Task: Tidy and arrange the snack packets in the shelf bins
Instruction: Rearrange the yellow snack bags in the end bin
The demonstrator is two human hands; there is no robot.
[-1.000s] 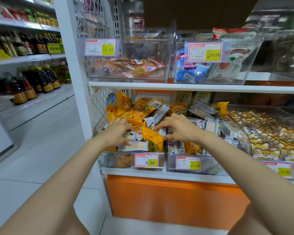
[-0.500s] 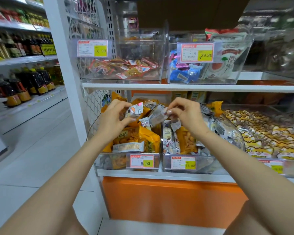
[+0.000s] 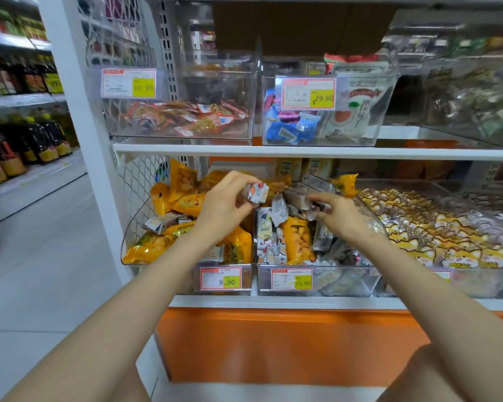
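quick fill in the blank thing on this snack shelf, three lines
1. The left hand pinches a small ___ packet.
2. The price tag on the leftmost lower bin reads ___.
3. The right hand is over the neighbouring bin, tagged ___.
Missing words: white; 8.90; 15.80

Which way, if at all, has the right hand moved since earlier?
Yes: the right hand moved right, away from the bin divider, over the 15.80 bin.
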